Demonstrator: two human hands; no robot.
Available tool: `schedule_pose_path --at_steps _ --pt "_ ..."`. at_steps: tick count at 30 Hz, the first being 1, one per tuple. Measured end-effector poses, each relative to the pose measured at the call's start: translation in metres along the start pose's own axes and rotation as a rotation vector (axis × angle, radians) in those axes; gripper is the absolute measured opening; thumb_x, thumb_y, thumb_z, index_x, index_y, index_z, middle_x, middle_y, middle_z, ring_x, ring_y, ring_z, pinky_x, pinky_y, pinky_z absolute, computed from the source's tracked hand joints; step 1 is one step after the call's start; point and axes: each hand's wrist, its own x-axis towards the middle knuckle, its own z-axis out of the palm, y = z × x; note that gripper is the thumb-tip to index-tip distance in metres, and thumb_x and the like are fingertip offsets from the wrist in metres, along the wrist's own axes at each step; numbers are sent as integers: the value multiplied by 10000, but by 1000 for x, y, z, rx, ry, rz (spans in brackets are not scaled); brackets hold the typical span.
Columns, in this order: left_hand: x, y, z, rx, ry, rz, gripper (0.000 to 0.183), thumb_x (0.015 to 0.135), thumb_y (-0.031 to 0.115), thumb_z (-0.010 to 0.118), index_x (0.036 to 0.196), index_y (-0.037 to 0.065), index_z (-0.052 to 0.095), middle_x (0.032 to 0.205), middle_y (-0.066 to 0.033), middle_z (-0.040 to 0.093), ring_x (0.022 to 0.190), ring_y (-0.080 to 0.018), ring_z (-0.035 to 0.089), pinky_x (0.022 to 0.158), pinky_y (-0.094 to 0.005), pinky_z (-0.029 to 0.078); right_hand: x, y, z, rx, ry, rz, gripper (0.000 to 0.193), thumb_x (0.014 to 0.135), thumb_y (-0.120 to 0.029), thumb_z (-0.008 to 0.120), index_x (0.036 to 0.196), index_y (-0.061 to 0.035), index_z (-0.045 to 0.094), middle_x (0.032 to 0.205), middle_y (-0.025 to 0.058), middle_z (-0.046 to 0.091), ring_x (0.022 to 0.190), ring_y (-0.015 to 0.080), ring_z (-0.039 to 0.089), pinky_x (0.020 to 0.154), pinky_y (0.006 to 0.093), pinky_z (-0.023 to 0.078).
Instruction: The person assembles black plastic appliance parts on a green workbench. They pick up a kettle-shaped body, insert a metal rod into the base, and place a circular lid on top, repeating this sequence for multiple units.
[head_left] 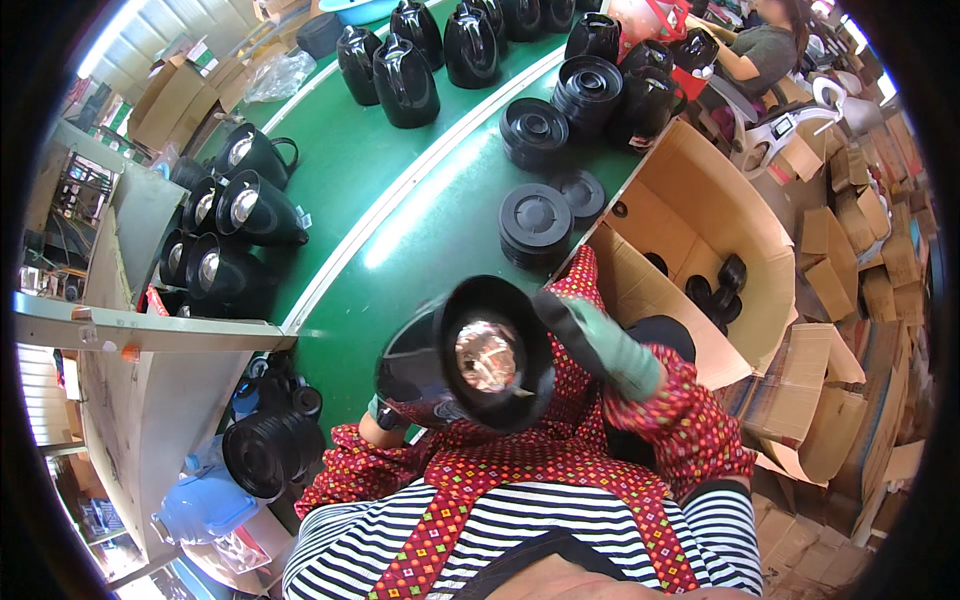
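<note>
Left hand (377, 407), gloved and mostly hidden behind the black jug (455, 365), holds that jug from its left side; its fingers are out of sight. Right hand (603, 345), in a green glove with dark fingertips, is open, its fingers extended toward the jug's right rim; whether they touch it, I cannot tell. The jug sits between the two hands, in front of the patterned apron (540, 465), tilted so its wide mouth faces up toward the head and shows a shiny lining (486, 356).

Just past the hands, the green work surface (400, 255) carries stacked black discs (537, 222) on the right, beside an open cardboard box (700, 190) with small black round parts (733, 275) inside. Over to the left, beyond a white rail (402, 178), black jugs with silvery round ends (262, 210) are grouped. Farther off, glossy black jugs (406, 88) stand upright, and a co-worker (768, 55) is at the upper right.
</note>
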Motion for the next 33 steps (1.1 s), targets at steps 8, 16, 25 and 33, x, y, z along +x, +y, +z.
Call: schedule_pose_path --at_steps 8,16,25,33 --pt "-7 -1 3 291 -118 113 548 1128 340 495 1552 -6 464 1518 -196 582 1369 -304 596 1172 -489 487 131 51 -67 -1440 295 2 1037 805 -719 754 1653 -260 375 1662 343 272 1529 531 262 1244 624 209" --pt "1 -15 16 438 -175 142 599 1121 391 499 1572 0 444 1519 -202 579 1385 -317 582 1185 -507 474 58 19 -57 -712 437 -375 858 922 -551 743 1632 -176 438 1540 275 454 1407 456 423 1202 527 335" --pt "28 -58 50 574 -303 47 647 1073 381 565 1573 -11 441 1499 -210 592 1353 -321 600 1172 -500 480 -86 -23 -17 -545 385 -412 1021 914 -645 680 1639 0 361 1661 262 337 1534 423 313 1257 512 237" --pt "31 -73 51 701 -291 87 699 960 253 731 1535 -53 475 1446 -220 632 1236 -305 674 1112 -449 525 -124 -16 -13 -482 437 -554 978 934 -621 699 1637 -21 380 1669 252 324 1513 416 343 1247 524 243"
